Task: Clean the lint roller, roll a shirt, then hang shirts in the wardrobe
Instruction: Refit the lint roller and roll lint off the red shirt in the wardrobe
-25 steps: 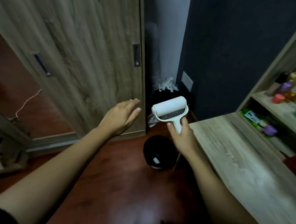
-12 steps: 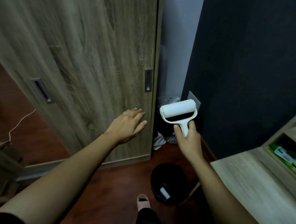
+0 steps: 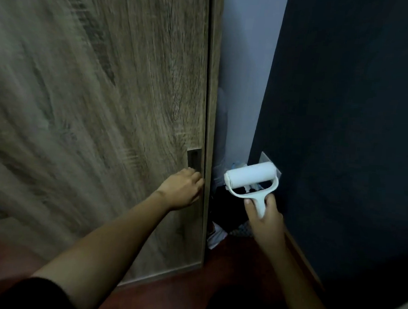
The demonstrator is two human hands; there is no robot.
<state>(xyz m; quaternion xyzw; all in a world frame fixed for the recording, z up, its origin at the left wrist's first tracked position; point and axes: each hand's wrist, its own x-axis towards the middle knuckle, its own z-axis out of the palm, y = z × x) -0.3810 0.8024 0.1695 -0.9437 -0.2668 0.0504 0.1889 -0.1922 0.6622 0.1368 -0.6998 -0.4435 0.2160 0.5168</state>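
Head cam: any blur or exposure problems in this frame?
Head view: motion blur smears the wardrobe door, worst at left; the lint roller and right hand are fairly sharp; lighting is dim, and the dark wall at right shows almost no detail.

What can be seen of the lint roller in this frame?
The lint roller is all white: a smooth cylinder on a forked, plastic-looking yoke with a short handle. The roll looks clean and lies nearly level, right end slightly higher, handle pointing down. The right hand grips the handle; nothing else touches it. It is held before the dark wall.
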